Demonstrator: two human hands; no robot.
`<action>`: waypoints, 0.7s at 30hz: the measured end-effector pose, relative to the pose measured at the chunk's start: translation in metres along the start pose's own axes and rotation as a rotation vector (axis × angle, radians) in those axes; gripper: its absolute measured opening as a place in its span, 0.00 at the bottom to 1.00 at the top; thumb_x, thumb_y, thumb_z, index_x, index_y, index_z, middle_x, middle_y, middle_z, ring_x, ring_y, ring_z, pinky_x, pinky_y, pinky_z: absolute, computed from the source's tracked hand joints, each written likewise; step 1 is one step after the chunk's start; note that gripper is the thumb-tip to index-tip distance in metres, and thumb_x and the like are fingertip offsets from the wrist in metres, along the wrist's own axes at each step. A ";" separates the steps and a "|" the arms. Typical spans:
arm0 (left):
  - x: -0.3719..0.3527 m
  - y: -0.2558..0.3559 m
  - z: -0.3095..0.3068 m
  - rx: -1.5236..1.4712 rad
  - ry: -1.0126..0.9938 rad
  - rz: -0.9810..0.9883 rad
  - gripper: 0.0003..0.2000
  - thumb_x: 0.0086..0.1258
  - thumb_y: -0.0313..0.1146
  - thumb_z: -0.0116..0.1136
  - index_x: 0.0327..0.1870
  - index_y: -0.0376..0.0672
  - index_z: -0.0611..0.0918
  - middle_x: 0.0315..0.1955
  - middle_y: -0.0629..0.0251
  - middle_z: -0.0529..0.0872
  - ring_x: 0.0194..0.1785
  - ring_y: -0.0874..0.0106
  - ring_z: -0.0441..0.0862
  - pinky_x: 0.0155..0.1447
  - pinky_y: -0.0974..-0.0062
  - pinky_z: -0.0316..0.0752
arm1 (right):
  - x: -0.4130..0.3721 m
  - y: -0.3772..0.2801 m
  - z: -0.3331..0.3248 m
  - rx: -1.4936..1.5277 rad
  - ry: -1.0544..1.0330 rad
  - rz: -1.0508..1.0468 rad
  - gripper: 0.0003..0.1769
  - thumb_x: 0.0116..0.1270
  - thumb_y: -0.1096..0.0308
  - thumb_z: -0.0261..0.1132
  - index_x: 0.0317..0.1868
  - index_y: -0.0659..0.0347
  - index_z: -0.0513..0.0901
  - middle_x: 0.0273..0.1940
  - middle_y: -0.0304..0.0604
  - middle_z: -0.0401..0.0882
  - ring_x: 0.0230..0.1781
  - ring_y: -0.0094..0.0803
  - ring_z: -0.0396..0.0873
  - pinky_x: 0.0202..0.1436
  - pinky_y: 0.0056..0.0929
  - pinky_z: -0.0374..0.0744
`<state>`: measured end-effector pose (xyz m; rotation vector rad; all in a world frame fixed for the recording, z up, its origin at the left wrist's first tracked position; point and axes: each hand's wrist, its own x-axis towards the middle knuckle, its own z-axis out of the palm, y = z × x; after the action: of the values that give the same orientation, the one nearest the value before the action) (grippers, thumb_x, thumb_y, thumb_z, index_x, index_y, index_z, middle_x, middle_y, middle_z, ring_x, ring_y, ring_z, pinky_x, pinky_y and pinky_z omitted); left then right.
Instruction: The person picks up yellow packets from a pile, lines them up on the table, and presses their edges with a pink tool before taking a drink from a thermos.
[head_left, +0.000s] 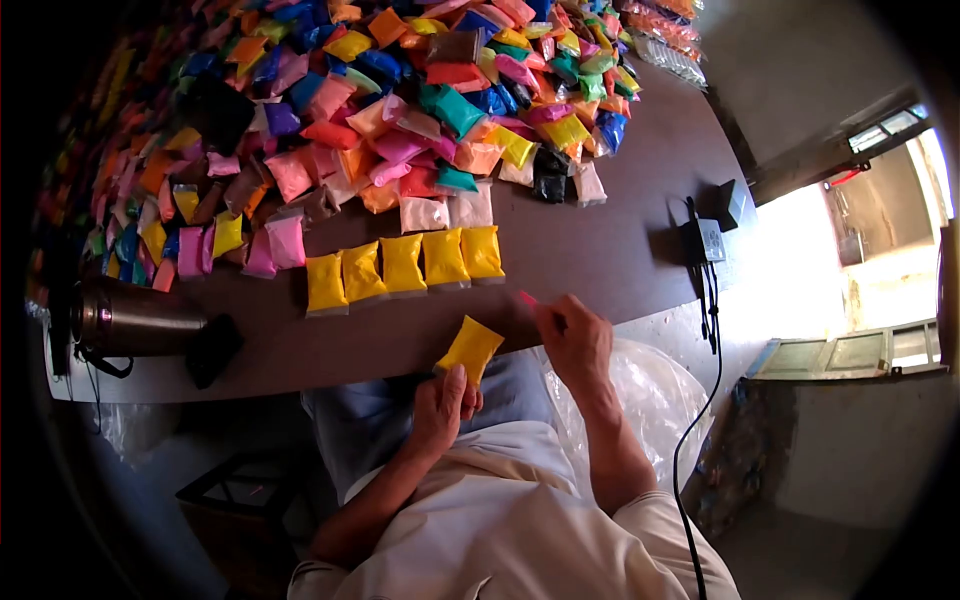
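My left hand (438,408) is closed on the lower end of a yellow packet (470,347), thumb on top, just over the table's near edge. To its right, my right hand (578,338) is closed, and a small pink object (527,298) sticks out from its fingertips. That object is too small and blurred to name. Beyond both hands, several more yellow packets stand side by side in a row on the table, among them a middle one (403,265) and a right-hand one (482,252). Neither hand touches that row.
A large heap of coloured packets (400,150) covers the far and left parts of the brown table (620,220). A metal flask (140,318) lies at the left beside a black item (214,350). On the right sits an adapter (706,240) with a black cable hanging down.
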<state>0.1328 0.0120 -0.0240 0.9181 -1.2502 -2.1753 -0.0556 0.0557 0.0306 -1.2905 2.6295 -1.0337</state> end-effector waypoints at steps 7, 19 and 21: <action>0.001 -0.006 0.002 -0.069 0.006 -0.039 0.26 0.78 0.49 0.42 0.19 0.40 0.71 0.15 0.67 0.73 0.18 0.81 0.66 0.25 0.81 0.64 | -0.029 -0.025 0.009 0.106 -0.249 -0.279 0.07 0.62 0.66 0.67 0.31 0.59 0.79 0.23 0.49 0.78 0.24 0.49 0.79 0.27 0.39 0.76; 0.004 -0.010 0.006 -0.076 -0.027 -0.022 0.27 0.77 0.51 0.43 0.19 0.40 0.71 0.15 0.68 0.72 0.18 0.80 0.67 0.24 0.81 0.63 | -0.048 -0.030 0.007 0.043 -0.282 0.076 0.14 0.57 0.57 0.70 0.30 0.60 0.81 0.19 0.44 0.77 0.17 0.35 0.76 0.24 0.32 0.74; 0.005 -0.007 0.008 -0.114 -0.029 -0.018 0.27 0.77 0.52 0.43 0.18 0.40 0.71 0.14 0.68 0.72 0.18 0.79 0.67 0.24 0.80 0.63 | -0.048 -0.031 0.009 0.037 -0.317 0.113 0.15 0.57 0.57 0.71 0.29 0.61 0.81 0.20 0.44 0.77 0.17 0.35 0.75 0.24 0.31 0.73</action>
<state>0.1227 0.0162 -0.0289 0.8578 -1.1226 -2.2554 -0.0001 0.0714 0.0303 -1.1714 2.4019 -0.7838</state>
